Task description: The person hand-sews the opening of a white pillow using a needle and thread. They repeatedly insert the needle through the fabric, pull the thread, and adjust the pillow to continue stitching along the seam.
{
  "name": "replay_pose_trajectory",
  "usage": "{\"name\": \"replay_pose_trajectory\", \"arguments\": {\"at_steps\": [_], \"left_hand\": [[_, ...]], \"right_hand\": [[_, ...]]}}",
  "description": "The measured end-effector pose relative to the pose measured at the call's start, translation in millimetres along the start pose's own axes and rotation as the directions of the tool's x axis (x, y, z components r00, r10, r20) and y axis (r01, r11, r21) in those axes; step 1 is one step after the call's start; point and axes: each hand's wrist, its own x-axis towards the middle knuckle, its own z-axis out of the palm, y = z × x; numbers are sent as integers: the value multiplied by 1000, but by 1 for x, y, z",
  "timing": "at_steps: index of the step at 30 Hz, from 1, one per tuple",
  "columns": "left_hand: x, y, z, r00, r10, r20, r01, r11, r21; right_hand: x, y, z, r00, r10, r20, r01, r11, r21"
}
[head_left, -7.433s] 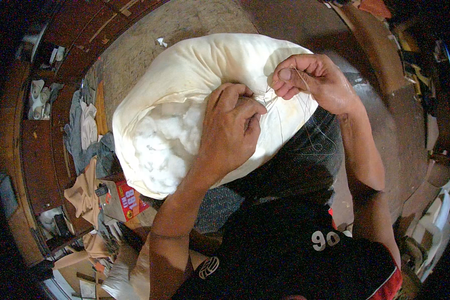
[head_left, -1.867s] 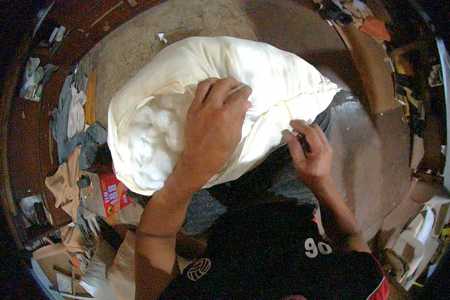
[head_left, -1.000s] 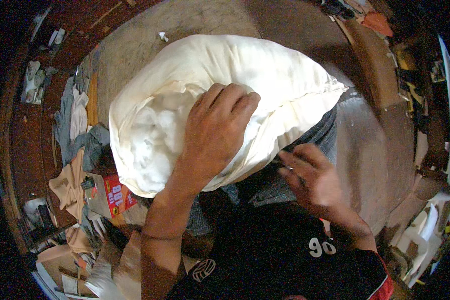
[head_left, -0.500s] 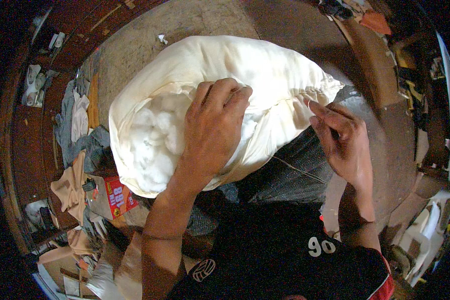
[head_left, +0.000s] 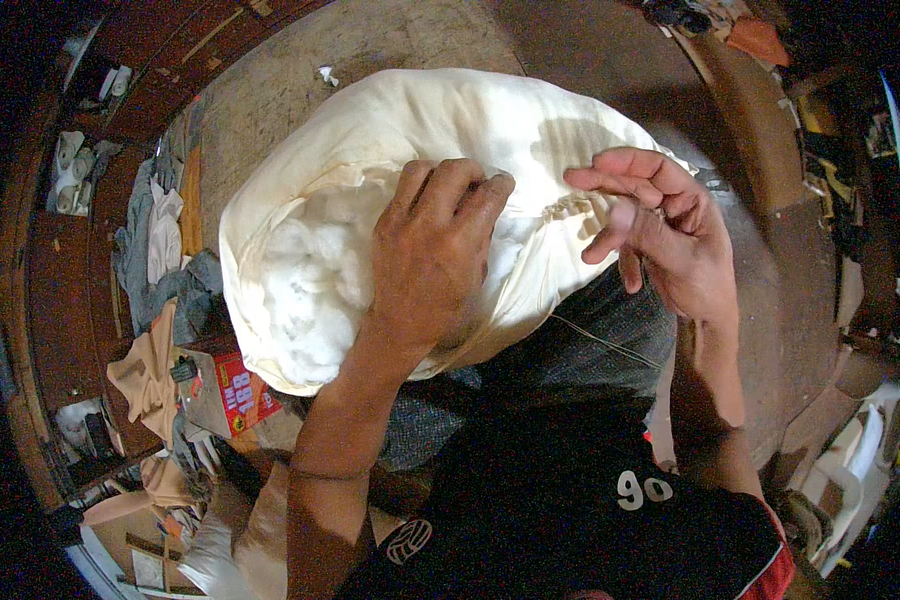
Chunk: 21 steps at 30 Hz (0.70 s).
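The cushion (head_left: 450, 105) lies over the lap (head_left: 595, 345), probably for support; the left hand (head_left: 428, 245) curls its fingers beside the stuffing (head_left: 315, 290) (pinching or not, I cannot tell), while the right hand (head_left: 672, 225) spreads its fingers near the seam (head_left: 562, 208).

The cover (head_left: 450, 115) is cream, stuffing (head_left: 310, 290) white, trousers (head_left: 605, 320) flecked dark grey.

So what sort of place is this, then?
Probably a small sewing or upholstery workshop, though I can't be sure: there's an open cushion with white stuffing showing, a thread near it, and cloth piled at left.
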Motion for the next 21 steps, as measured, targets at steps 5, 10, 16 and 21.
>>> {"name": "replay_pose_trajectory", "arguments": {"at_steps": [5,10,16,21], "left_hand": [[3,0,-1,997,46,-57,-45,999,16],[5,-1,6,985,88,-151,-91,996,-10],[4,-2,6,984,99,-149,-107,993,-45],[4,-2,6,982,90,-166,-103,992,-70]], "right_hand": [[13,11,2,986,-136,-95,116,976,-184],[21,18,11,970,-198,-138,163,960,-228],[24,27,10,966,-246,-74,220,942,-255],[24,27,9,976,-208,-61,187,950,-252]]}}
